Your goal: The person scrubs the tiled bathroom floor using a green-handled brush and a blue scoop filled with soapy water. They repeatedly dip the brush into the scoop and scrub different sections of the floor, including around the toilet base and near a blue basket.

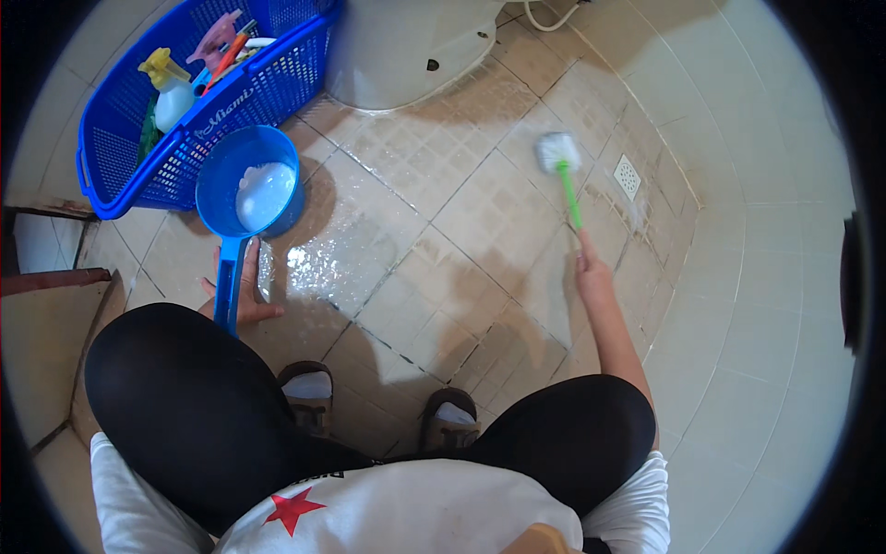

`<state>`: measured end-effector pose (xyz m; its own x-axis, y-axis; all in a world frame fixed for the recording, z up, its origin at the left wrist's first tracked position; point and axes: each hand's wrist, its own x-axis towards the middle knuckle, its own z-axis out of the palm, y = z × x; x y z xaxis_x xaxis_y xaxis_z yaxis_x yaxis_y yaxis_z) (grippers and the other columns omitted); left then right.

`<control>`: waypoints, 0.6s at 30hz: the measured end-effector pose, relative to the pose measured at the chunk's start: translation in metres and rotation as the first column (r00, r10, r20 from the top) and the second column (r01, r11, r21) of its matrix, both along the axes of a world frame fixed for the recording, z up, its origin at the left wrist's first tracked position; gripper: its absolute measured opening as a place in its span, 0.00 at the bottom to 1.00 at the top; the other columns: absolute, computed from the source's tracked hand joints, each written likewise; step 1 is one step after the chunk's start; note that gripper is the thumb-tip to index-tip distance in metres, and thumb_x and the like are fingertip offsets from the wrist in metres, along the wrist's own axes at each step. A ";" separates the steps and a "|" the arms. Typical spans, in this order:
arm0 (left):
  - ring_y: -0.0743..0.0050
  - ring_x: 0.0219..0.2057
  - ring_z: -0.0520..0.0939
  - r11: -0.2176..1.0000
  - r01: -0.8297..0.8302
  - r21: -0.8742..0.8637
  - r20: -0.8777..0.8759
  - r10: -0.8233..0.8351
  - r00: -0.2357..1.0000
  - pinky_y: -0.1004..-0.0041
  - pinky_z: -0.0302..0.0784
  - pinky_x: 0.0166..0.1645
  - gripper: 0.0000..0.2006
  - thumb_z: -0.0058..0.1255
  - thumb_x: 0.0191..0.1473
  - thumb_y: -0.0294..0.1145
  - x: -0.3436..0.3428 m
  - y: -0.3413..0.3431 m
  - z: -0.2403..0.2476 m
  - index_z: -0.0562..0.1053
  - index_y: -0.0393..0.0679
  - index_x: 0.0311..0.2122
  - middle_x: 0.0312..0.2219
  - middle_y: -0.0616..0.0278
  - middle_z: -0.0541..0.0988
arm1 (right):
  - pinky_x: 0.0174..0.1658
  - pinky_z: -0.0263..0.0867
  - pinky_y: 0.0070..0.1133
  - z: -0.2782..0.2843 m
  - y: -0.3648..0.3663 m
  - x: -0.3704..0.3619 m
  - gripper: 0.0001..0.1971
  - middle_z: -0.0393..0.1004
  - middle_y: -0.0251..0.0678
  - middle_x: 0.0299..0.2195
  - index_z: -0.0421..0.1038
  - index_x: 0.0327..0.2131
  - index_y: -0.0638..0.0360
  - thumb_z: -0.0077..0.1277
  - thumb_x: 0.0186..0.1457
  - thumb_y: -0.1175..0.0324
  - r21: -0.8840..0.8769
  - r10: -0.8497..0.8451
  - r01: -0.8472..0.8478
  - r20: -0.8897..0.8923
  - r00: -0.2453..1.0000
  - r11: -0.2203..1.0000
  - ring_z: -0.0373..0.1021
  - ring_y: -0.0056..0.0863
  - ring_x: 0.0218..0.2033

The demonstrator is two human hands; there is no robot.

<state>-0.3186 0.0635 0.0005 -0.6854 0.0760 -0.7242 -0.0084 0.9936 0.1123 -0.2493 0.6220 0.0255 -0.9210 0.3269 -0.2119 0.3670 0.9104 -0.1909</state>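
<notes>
My right hand (593, 273) is closed around the end of a brush's thin green handle (569, 196). The brush's white bristle head (557, 152) is against the wet floor tiles, left of the drain. At the left, a blue dipper (293, 205) stands upright with whitish, foamy liquid (266, 196) in it. Its long handle (227, 288) points back toward me and passes over my left hand (249, 297), hiding part of it. The fingers of that hand are spread apart, low by the floor; whether they touch the handle I cannot tell.
A blue perforated basket (300, 78) with spray bottles (172, 97) stands behind the dipper. A white toilet base (397, 55) is at the back. The square floor drain (628, 176) lies near the right tiled wall (738, 305). Suds and water (332, 263) shine on the floor tiles.
</notes>
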 end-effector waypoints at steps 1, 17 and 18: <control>0.38 0.63 0.29 0.999 0.015 -0.038 0.016 -0.015 1.000 0.26 0.38 0.53 0.67 0.65 0.29 0.59 0.000 0.000 0.004 0.26 0.54 0.63 0.63 0.43 0.29 | 0.30 0.66 0.36 0.003 -0.021 0.005 0.23 0.72 0.51 0.23 0.53 0.59 0.35 0.36 0.60 0.64 -0.050 0.035 -0.033 0.041 0.999 0.998 0.71 0.47 0.24; 0.39 0.64 0.31 0.997 0.071 -0.019 -0.012 -0.071 0.997 0.36 0.41 0.58 0.67 0.65 0.29 0.60 0.002 -0.004 0.000 0.28 0.49 0.63 0.61 0.38 0.27 | 0.26 0.66 0.35 0.007 -0.056 0.083 0.23 0.71 0.46 0.22 0.57 0.57 0.35 0.41 0.58 0.65 -0.212 0.326 -0.304 0.075 0.942 0.929 0.69 0.43 0.22; 0.39 0.63 0.31 0.997 0.070 -0.020 -0.012 -0.070 0.997 0.36 0.41 0.58 0.67 0.65 0.29 0.60 0.002 -0.002 0.000 0.28 0.49 0.64 0.61 0.38 0.27 | 0.27 0.66 0.34 0.006 -0.078 0.094 0.23 0.73 0.45 0.25 0.57 0.57 0.34 0.40 0.58 0.66 -0.279 0.442 -0.398 0.114 0.890 0.874 0.70 0.42 0.23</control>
